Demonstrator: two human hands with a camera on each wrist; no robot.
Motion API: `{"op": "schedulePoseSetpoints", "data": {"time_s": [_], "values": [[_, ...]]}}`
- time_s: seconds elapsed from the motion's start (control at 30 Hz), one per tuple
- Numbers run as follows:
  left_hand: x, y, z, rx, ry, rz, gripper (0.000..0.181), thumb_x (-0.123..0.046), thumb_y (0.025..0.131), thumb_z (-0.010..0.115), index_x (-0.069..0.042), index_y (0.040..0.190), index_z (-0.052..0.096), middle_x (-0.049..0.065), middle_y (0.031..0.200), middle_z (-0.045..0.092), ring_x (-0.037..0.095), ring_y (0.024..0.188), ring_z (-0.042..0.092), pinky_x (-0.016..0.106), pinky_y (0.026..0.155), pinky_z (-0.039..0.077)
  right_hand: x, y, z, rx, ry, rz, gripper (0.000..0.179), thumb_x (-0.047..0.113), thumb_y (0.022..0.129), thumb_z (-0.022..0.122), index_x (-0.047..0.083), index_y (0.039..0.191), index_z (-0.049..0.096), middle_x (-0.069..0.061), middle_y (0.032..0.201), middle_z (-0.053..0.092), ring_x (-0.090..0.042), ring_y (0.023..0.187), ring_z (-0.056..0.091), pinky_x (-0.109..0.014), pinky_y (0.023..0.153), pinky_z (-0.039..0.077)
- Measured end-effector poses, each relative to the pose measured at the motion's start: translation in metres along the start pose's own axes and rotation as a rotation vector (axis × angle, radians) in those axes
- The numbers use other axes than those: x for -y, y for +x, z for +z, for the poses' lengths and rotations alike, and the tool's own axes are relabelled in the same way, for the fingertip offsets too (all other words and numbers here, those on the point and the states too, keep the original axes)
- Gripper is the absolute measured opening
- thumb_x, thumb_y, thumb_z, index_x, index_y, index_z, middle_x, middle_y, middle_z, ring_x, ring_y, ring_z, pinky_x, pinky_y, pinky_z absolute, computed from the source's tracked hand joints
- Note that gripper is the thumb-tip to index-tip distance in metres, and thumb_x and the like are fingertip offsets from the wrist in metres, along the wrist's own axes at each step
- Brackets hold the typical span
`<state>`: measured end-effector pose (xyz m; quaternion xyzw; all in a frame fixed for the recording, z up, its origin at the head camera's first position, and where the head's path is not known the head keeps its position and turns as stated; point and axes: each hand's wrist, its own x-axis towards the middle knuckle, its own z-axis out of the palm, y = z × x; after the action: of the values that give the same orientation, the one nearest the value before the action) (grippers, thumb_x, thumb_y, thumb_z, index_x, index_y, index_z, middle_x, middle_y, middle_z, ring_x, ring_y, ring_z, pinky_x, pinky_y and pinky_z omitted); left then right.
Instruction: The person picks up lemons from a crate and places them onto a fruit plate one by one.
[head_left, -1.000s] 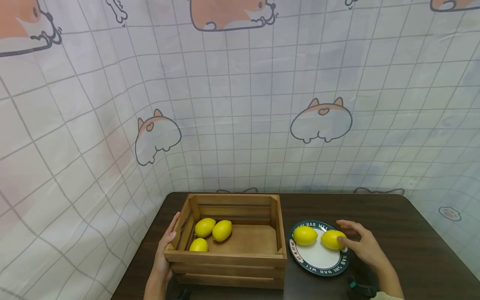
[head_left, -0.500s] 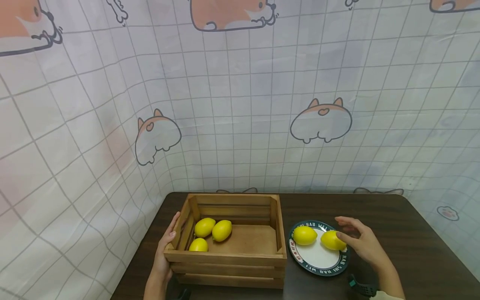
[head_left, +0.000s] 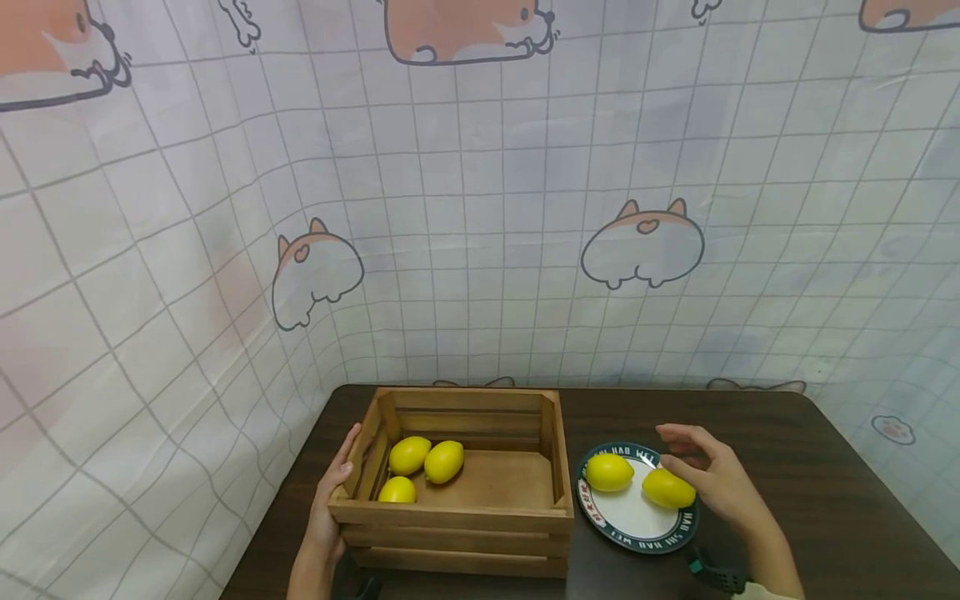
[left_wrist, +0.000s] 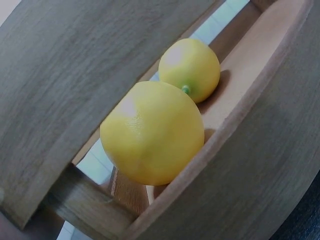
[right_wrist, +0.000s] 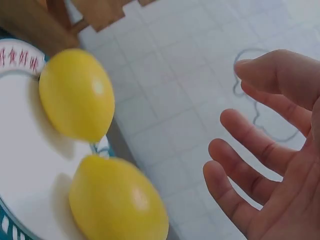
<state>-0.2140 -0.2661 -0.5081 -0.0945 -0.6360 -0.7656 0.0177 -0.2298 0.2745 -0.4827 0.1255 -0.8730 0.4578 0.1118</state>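
My left hand (head_left: 327,500) rests against the outside of the left wall of a slatted wooden crate (head_left: 457,518), its fingers lying along that side. Inside the crate lie a lemon (head_left: 409,456), a second lemon (head_left: 444,462) and a third lemon (head_left: 397,490), partly hidden by the front wall. To the right, a white plate (head_left: 637,518) with a dark green lettered rim bears a left lemon (head_left: 609,472) and a right lemon (head_left: 667,489). Just above the right lemon hovers my right hand (head_left: 720,479). Its fingers are spread and loosely bent, holding nothing in the right wrist view.
Crate and plate stand side by side on a dark wooden table (head_left: 810,467). Behind it hangs a white grid-patterned curtain (head_left: 480,250) with cartoon dogs. A dark wrist strap (head_left: 716,573) shows by the right wrist.
My right hand has come off the right lemon, moving up and slightly left above it. That lemon has turned a little on the plate. The left hand and the crate keep their place.
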Motion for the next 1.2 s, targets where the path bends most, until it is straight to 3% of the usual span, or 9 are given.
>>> {"op": "schedulePoseSetpoints", "data": {"time_s": [0.17,0.33,0.53,0.8,1.0,1.2], "values": [[0.001,-0.001,-0.001,0.002,0.010,0.001,0.059,-0.033,0.109,0.031,-0.030,0.166,0.017,0.011,0.174,-0.001,0.041,0.158,-0.003,0.077,0.117,-0.003,0.014,0.001,0.007,0.019,0.066,-0.060,0.040,0.016,0.098,0.068,0.010,0.138,0.061,-0.001,0.128,0.061,0.001,0.106,0.057,-0.019,0.086,0.054],[0.001,-0.001,-0.001,-0.001,0.021,0.005,0.058,-0.033,0.109,0.030,-0.031,0.165,0.018,0.012,0.174,-0.001,0.041,0.158,-0.004,0.078,0.116,-0.003,0.030,0.004,0.014,0.035,0.114,-0.120,0.037,0.012,0.098,0.068,0.013,0.135,0.063,0.009,0.125,0.062,-0.001,0.106,0.058,-0.019,0.088,0.053],[0.001,-0.002,-0.002,-0.014,0.006,0.000,0.058,-0.033,0.109,0.030,-0.031,0.165,0.018,0.012,0.174,-0.001,0.039,0.158,-0.002,0.076,0.118,-0.002,0.048,0.008,0.024,0.052,0.138,-0.183,0.035,0.009,0.098,0.067,0.017,0.131,0.065,0.011,0.124,0.064,-0.003,0.107,0.060,-0.021,0.089,0.053],[0.001,-0.002,-0.002,-0.003,0.007,0.005,0.058,-0.033,0.109,0.030,-0.030,0.166,0.017,0.012,0.174,-0.002,0.040,0.158,-0.004,0.077,0.117,-0.003,0.075,0.010,0.038,0.084,0.225,-0.318,0.033,-0.001,0.095,0.066,0.011,0.126,0.066,0.007,0.121,0.068,-0.005,0.107,0.062,-0.023,0.087,0.055],[0.001,-0.001,-0.001,-0.002,0.015,0.000,0.058,-0.033,0.109,0.030,-0.031,0.166,0.018,0.010,0.174,0.000,0.039,0.158,-0.004,0.077,0.117,-0.003,0.093,0.015,0.045,0.133,0.258,-0.350,0.031,0.000,0.096,0.066,0.013,0.124,0.066,0.004,0.120,0.068,-0.007,0.106,0.065,-0.024,0.088,0.055],[0.000,0.000,-0.001,-0.007,0.026,0.000,0.058,-0.033,0.109,0.031,-0.031,0.165,0.019,0.008,0.174,0.000,0.038,0.159,-0.005,0.077,0.116,-0.004,0.111,0.027,0.048,0.206,0.223,-0.370,0.028,0.005,0.097,0.067,0.014,0.124,0.067,-0.002,0.115,0.068,-0.016,0.101,0.064,-0.026,0.087,0.055]]}}
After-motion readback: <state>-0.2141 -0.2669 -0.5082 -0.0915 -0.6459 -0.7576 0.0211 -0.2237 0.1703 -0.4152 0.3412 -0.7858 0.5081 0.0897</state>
